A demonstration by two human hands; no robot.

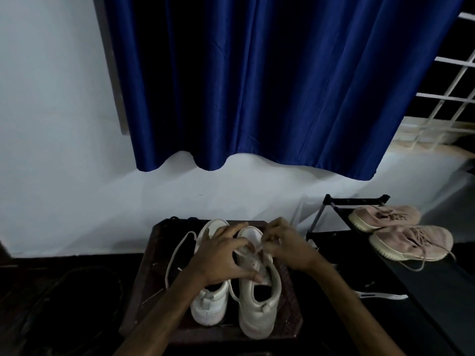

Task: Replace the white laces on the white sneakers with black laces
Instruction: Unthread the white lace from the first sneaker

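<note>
Two white sneakers stand side by side on a dark wooden stool (144, 299), heels toward me. My left hand (221, 255) lies spread over both, thumb pressing the tongue of the right sneaker (257, 304). My right hand (285, 242) pinches the white lace (259, 246) near that shoe's front eyelets. The left sneaker (209, 307) has no lace showing. A loose white lace (177, 253) lies in a long loop on the stool's left side, next to a dark strand (189, 244) that may be a black lace.
A black shoe rack (359, 250) stands to the right, bearing a pair of pink sneakers (401, 232). A blue curtain (282, 86) hangs over the white wall behind. A dark basket-like shape (77, 304) sits on the floor at the left.
</note>
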